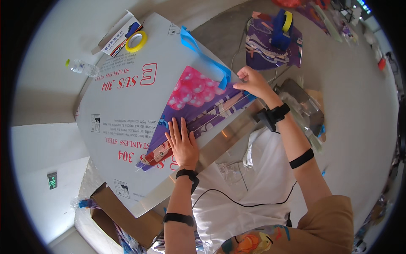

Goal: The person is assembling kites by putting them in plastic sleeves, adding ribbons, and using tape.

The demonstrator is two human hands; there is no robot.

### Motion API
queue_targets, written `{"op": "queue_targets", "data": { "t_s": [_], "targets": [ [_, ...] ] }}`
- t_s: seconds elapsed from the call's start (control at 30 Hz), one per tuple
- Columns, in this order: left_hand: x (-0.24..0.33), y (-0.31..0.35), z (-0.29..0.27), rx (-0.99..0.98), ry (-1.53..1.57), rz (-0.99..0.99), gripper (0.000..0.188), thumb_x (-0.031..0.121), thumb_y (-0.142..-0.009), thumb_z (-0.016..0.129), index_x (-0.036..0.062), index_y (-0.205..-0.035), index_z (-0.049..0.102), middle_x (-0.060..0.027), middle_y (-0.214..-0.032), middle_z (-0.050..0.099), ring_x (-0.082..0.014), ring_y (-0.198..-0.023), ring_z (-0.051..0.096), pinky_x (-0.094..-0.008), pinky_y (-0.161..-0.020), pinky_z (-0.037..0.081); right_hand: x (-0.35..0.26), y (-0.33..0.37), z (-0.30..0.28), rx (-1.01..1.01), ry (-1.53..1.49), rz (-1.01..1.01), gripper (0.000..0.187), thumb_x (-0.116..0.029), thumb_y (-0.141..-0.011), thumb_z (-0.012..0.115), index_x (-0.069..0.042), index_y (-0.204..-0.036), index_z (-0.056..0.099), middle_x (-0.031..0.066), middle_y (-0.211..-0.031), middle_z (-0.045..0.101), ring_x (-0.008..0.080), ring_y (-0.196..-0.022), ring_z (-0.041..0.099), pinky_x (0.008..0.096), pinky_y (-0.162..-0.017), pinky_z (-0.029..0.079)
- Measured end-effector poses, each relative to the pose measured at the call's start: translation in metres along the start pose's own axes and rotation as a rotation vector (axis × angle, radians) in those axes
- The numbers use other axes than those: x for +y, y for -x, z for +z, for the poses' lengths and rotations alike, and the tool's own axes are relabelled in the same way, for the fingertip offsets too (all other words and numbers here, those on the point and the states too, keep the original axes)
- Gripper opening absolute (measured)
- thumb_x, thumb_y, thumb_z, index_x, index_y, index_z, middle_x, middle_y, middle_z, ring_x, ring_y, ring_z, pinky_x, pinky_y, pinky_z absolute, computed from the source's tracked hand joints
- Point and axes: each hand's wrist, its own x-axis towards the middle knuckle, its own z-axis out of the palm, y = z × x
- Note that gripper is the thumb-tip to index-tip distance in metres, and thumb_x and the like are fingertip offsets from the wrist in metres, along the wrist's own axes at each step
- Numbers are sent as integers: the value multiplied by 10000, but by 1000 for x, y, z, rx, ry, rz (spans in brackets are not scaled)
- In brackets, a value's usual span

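A purple printed sheet (170,113) with pink balloon-like shapes, which looks like a folded kite, lies on the table (105,106). Thin pale rods (231,104) run along its near side. My left hand (184,146) rests flat on the sheet with fingers spread, close to its lower left end. At the sheet's right corner my right hand (256,84) is closed, thumb and fingertips pinched together. What is between them is too small to make out. A bright blue strip (204,56) trails across the far edge of the sheet, its lower end close to my right hand.
Toward the back left are a yellow tape roll (132,47), a small box (111,37) and a plastic bottle (82,67). Beyond the table, a blue tape dispenser (279,40) sits on another purple sheet (261,58). A brown cardboard box (127,218) stands at the lower left.
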Motion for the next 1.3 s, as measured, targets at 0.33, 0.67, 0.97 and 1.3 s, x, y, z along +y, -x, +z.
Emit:
{"op": "queue_targets", "data": {
  "t_s": [0.33, 0.67, 0.97, 1.3],
  "targets": [
    [-1, 0, -1, -13, 19, 5, 498, 229, -973, 466, 127, -1454, 383, -139, -1526, 310, -323, -1429, 248, -529, -1162, 180, -27, -14, 6, -298, 204, 214, 431, -226, -657, 854, -42, -949, 595, 89, -866, 648, 214, -813, 636, 327, -703, 492],
    [-1, 1, -4, 1, 46, -1, 491, 237, -979, 467, 164, -1458, 387, -129, -1533, 297, -317, -1430, 245, -518, -1163, 190, -24, -12, 11, -283, 240, 256, 293, -360, -767, 730, -75, -832, 708, 102, -816, 703, 282, -796, 674, 378, -700, 503],
    [-3, 0, -4, -58, 0, 19, 456, 211, -986, 449, 184, -1441, 421, -104, -1535, 306, -302, -1438, 234, -519, -1169, 160, -36, 2, 14, -273, 643, 195, 269, -348, -829, 665, -82, -830, 707, 127, -819, 697, 334, -843, 661, 436, -763, 478],
    [-3, -1, -5, -30, -2, 33, 472, 219, -967, 491, 202, -1436, 437, -95, -1513, 353, -289, -1420, 282, -523, -1161, 194, -32, -26, 42, 154, 532, -7, 548, -431, -709, 777, -12, -1015, 603, 177, -972, 639, 321, -919, 631, 427, -769, 493]
  ]
}}
